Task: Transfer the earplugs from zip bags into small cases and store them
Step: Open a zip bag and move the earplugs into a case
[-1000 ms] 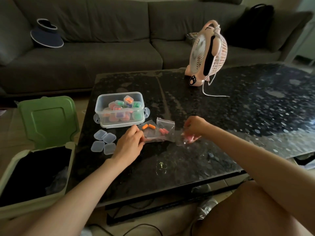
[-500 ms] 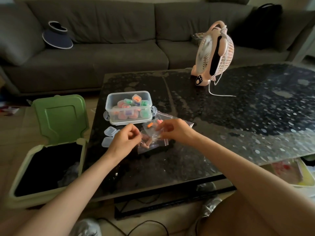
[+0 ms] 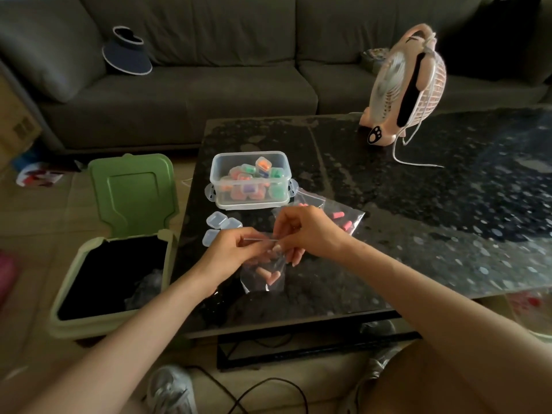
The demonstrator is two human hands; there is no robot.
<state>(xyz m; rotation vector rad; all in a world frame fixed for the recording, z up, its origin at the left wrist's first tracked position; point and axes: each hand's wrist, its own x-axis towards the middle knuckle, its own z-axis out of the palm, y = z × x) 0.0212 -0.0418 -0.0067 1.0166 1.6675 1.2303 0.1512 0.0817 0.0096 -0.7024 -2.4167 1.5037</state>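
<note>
A small clear zip bag [image 3: 263, 274] with orange earplugs hangs above the dark table [image 3: 388, 234]. My left hand [image 3: 230, 249] pinches its top edge on the left and my right hand [image 3: 304, 231] pinches the same edge on the right. Behind my right hand, more zip bags [image 3: 340, 216] with pink earplugs lie flat on the table. Three empty clear small cases [image 3: 222, 227] sit near the table's left edge. A clear storage box [image 3: 250, 179] behind them holds several filled, coloured cases.
An open green bin [image 3: 116, 264] with its lid up stands on the floor left of the table. A pink desk fan [image 3: 406, 85] with a white cord stands at the table's back. A grey sofa [image 3: 209, 70] runs behind. Cables and a shoe lie on the floor below.
Both hands came together over the table and lifted one zip bag, now gripping its top edge. The view has shifted left and closer.
</note>
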